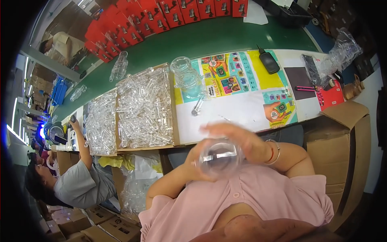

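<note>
Head view shows both hands raised close to the chest, wrapped around a clear round jar [219, 158] that faces the camera end-on. The left hand [189, 163] cups the jar from its left side, fingers [196, 164] curled against the wall. The right hand [242, 139] lies over the top and right side of the jar, fingers [213, 130] bent across its rim; they are blurred, so exactly how tightly they close cannot be told, but both hands have hold of the jar. A bangle [275, 151] circles the right wrist.

Beyond the hands runs a green tabletop [193, 40] covered near the person with a white sheet [225, 113] and a bright printed poster [229, 74]. On the poster's left edge stands another clear jar [185, 76], with a small metal piece [196, 108] lying just below it. Left of that sit two cardboard trays packed with small clear plastic parts [141, 107]. A black handheld device [269, 61] lies on the poster's upper right, and a crumpled clear bag [342, 52] rests further right. A row of red boxes [161, 16] lines the far side. A cardboard box [338, 145] stands at the right. Another person in a grey shirt [78, 183] sits to the left, one arm reaching up to the tabletop.
</note>
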